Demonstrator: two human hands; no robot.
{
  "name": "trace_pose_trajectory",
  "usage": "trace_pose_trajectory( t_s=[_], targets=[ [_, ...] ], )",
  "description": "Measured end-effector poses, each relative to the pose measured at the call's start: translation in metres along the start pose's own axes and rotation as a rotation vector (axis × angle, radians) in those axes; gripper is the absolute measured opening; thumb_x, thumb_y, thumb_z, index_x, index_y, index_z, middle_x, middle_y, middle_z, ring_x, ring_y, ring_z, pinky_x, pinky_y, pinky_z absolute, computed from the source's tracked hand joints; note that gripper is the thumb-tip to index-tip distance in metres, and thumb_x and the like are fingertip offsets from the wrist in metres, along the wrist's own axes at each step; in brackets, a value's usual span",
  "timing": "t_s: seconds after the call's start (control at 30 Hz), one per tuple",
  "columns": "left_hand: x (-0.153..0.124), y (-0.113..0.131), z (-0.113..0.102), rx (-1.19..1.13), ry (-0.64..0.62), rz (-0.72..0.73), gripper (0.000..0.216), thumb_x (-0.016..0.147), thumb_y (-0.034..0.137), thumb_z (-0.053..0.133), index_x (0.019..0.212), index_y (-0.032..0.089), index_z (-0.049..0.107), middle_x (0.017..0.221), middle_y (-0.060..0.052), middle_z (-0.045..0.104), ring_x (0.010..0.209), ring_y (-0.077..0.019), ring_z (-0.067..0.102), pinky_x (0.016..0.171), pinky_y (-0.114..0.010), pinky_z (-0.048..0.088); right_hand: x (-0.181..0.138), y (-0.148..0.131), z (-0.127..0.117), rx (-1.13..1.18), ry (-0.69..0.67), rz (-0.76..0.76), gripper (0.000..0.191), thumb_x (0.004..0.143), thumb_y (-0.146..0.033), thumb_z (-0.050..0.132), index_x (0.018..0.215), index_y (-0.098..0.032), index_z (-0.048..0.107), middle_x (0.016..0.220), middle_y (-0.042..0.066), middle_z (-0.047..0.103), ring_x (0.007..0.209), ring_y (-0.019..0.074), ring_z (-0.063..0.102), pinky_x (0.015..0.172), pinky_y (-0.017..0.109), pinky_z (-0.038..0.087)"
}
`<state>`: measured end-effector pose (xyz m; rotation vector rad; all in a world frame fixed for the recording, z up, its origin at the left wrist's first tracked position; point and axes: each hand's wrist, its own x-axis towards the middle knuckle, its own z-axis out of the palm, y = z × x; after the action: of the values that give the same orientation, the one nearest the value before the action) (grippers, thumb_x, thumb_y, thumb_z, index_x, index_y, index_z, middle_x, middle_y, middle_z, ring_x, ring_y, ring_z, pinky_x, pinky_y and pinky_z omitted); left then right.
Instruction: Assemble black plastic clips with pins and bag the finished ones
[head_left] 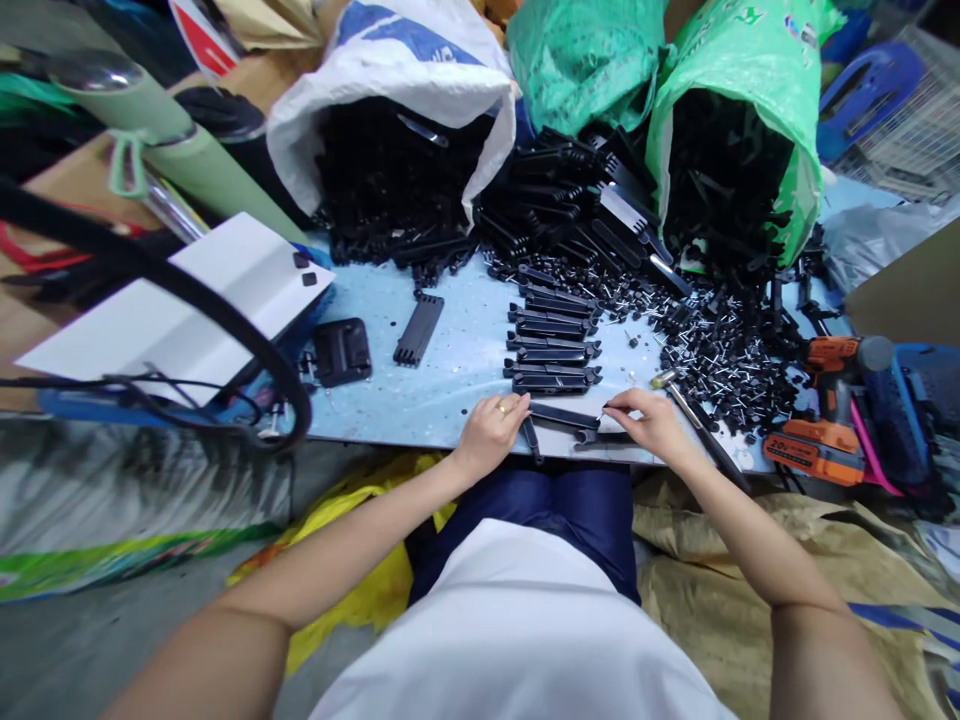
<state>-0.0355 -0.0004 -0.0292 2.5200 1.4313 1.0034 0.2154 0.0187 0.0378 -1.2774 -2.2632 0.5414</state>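
Near the table's front edge, my left hand (489,430) is closed in a pinch on the left end of a long black plastic bar (564,416). Fingertips of my right hand (651,426) are pinched at the bar's right end, around a small shiny pin (601,414). Just below lie a short black strip (532,440) and a black forked piece (600,438). Beyond the bar, several black plastic assemblies (556,352) lie side by side in a column. A hammer (694,415) rests to the right of my right hand.
Loose screws with black heads (727,370) are heaped at right, beside an orange cordless drill (825,410). A white sack (300,125) and a green sack (806,120) spill black parts at the back. At left stand a black square part (343,352) and a curved black tube (225,310).
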Motion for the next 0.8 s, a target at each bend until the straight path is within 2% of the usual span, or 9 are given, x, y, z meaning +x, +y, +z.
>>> trace_pose_trajectory(
  t_s=[0.13,0.37,0.47,0.57,0.63,0.7,0.8],
  targets=[
    [0.001,-0.006,0.0,0.175,-0.012,0.151,0.025,0.09,0.016,0.039,0.101,0.014,0.061,0.084,-0.01,0.069,0.069,-0.0184,0.059,0.057,-0.031,0.039,-0.008,-0.001,0.01,-0.084,-0.017,-0.109,0.029,0.091,-0.032,0.041,0.08,-0.018,0.064,0.077,0.006,0.065,0.071,0.0137,0.062,0.065,0.025,0.05],
    [0.001,-0.018,-0.003,0.157,-0.099,0.22,0.027,0.09,0.017,0.037,0.104,0.015,0.06,0.088,-0.01,0.069,0.071,-0.0175,0.06,0.057,-0.03,0.036,-0.02,0.003,0.024,-0.239,-0.051,-0.257,0.03,0.094,-0.024,0.033,0.089,-0.017,0.062,0.085,0.009,0.064,0.077,0.014,0.061,0.066,0.025,0.05],
    [0.001,-0.015,-0.005,0.174,-0.1,0.262,0.029,0.091,0.022,0.038,0.11,0.015,0.058,0.1,-0.012,0.067,0.09,-0.0212,0.06,0.071,-0.034,0.039,-0.027,0.006,0.028,-0.272,-0.035,-0.286,0.031,0.095,-0.025,0.031,0.097,-0.016,0.061,0.089,0.01,0.064,0.081,0.0142,0.06,0.07,0.026,0.049],
    [0.009,-0.003,0.001,0.148,-0.146,0.479,0.032,0.091,0.027,0.039,0.116,0.015,0.054,0.115,-0.013,0.061,0.106,-0.0225,0.055,0.087,-0.037,0.037,-0.037,0.016,0.026,-0.44,-0.018,-0.215,0.041,0.09,-0.047,0.038,0.101,-0.015,0.06,0.094,0.013,0.063,0.085,0.0193,0.058,0.07,0.03,0.047],
    [0.021,0.008,0.011,0.136,-0.24,0.557,0.037,0.09,0.033,0.041,0.118,0.012,0.052,0.116,-0.015,0.06,0.101,-0.0227,0.057,0.082,-0.035,0.04,-0.043,0.025,0.023,-0.585,-0.009,-0.128,0.054,0.082,-0.063,0.039,0.087,-0.014,0.062,0.079,0.012,0.062,0.074,0.0211,0.058,0.062,0.03,0.044],
    [0.035,0.019,0.022,0.152,-0.318,0.493,0.043,0.089,0.04,0.042,0.113,0.007,0.055,0.105,-0.018,0.063,0.086,-0.0227,0.06,0.07,-0.033,0.043,-0.046,0.031,0.018,-0.68,0.003,-0.08,0.059,0.079,-0.069,0.036,0.066,-0.015,0.059,0.059,0.008,0.056,0.059,0.0182,0.053,0.054,0.028,0.038],
    [0.047,0.03,0.024,0.121,-0.335,0.37,0.051,0.09,0.048,0.033,0.084,0.007,0.063,0.074,-0.015,0.064,0.066,-0.0204,0.059,0.056,-0.029,0.041,-0.046,0.024,0.002,-0.696,0.013,-0.143,0.061,0.081,-0.068,0.032,0.052,-0.018,0.05,0.048,0.004,0.047,0.048,0.0135,0.046,0.049,0.026,0.031]
  ],
)
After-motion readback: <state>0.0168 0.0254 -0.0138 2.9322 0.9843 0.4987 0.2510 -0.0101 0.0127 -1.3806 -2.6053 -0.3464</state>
